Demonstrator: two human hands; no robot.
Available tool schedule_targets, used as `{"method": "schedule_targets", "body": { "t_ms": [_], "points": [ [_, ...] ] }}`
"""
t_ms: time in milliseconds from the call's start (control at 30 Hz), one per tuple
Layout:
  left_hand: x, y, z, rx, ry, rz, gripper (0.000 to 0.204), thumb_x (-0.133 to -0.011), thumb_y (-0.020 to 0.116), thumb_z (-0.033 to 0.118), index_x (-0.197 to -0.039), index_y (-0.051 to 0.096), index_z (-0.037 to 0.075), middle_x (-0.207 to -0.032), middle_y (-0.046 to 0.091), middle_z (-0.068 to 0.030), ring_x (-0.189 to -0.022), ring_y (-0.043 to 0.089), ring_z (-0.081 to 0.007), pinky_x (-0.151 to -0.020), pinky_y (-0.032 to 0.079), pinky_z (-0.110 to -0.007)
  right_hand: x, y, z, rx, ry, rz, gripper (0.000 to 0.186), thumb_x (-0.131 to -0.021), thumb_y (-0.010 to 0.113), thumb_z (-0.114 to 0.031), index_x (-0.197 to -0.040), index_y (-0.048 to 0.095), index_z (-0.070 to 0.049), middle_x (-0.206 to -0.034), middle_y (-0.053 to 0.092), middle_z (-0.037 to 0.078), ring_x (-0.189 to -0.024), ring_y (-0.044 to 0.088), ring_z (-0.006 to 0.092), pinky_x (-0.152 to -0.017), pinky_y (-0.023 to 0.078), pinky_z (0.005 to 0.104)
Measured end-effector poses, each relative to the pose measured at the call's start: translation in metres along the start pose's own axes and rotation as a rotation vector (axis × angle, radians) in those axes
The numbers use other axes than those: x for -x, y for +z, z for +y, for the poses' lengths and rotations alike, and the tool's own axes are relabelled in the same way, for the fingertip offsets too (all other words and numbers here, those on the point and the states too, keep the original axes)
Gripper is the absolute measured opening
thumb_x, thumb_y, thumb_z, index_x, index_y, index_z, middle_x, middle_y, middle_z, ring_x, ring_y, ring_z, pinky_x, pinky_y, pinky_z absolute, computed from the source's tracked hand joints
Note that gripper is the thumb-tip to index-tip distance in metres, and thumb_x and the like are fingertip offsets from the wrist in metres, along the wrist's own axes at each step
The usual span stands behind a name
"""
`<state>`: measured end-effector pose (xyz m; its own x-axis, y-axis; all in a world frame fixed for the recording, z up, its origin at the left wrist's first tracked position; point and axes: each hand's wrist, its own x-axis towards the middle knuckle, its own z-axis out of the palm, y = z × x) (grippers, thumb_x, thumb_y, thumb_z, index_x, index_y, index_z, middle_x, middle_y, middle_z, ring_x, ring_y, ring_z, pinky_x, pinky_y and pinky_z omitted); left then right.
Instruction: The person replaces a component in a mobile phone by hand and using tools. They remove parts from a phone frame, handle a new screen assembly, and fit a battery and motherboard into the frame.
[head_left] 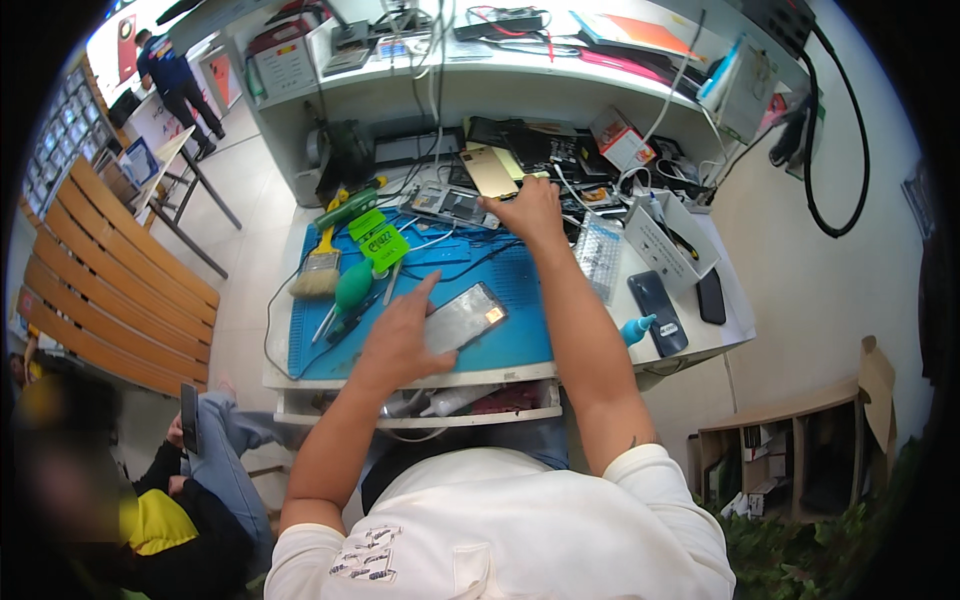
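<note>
My left hand point(398, 338) is spread at the left end of a silvery-grey phone panel point(462, 318) lying on the blue work mat point(520, 345). Its thumb is along the near edge and its fingers are apart; whether they touch the panel is hard to tell. Farther back, my right hand point(530, 212) reaches over the cluttered far side of the mat, thumb and fingers drawn together around something small that I cannot make out. Just beyond its fingertips is a gold phone back point(488, 172). An opened phone housing point(447, 203) lies to its left.
Left on the mat are a brush point(318, 270), a green air blower point(354, 287) and a bright green card point(384, 247). To the right stand a white box point(672, 240), a dark phone point(657, 312) and a blue-tipped bottle point(637, 330). A drawer point(480, 402) is pulled out below; a person sits at left.
</note>
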<state>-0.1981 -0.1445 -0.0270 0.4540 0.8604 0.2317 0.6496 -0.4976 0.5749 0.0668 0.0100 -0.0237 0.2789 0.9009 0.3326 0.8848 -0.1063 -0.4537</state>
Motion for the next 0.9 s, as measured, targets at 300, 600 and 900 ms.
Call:
{"method": "schedule_targets", "body": {
  "t_ms": [300,600,900],
  "points": [
    [0.004,-0.008,-0.005,-0.077,0.01,-0.036,0.123,-0.054,0.101,0.039,-0.158,0.042,0.012,-0.122,0.068,-0.0144,-0.112,0.066,-0.0329,-0.099,0.053,-0.044,-0.037,0.009,-0.009,0.163,0.035,-0.146,0.085,-0.061,0.091,-0.057,-0.12,0.074,0.002,-0.13,0.068,0.023,-0.125,0.063,0.0393,-0.106,0.052,0.0474],
    [0.008,-0.044,-0.049,0.387,-0.289,0.194,0.064,-0.083,0.089,0.02,-0.14,0.062,0.005,-0.122,0.072,-0.0098,-0.107,0.07,-0.0162,-0.093,0.056,-0.031,-0.023,-0.02,-0.003,0.006,0.102,-0.146,0.086,-0.055,0.089,-0.057,-0.111,0.077,0.007,-0.116,0.074,0.027,-0.111,0.072,0.0389,-0.094,0.058,0.0445],
    [0.007,-0.053,-0.054,0.852,-0.175,0.368,0.041,-0.097,0.074,0.009,-0.136,0.064,0.001,-0.127,0.07,-0.0139,-0.112,0.068,-0.0186,-0.096,0.055,-0.029,0.081,-0.05,-0.022,-0.903,-0.015,-0.277,0.065,-0.074,0.088,-0.044,-0.115,0.072,0.004,-0.101,0.073,0.011,-0.093,0.069,0.0192,-0.086,0.053,0.0319]
  ]
}}
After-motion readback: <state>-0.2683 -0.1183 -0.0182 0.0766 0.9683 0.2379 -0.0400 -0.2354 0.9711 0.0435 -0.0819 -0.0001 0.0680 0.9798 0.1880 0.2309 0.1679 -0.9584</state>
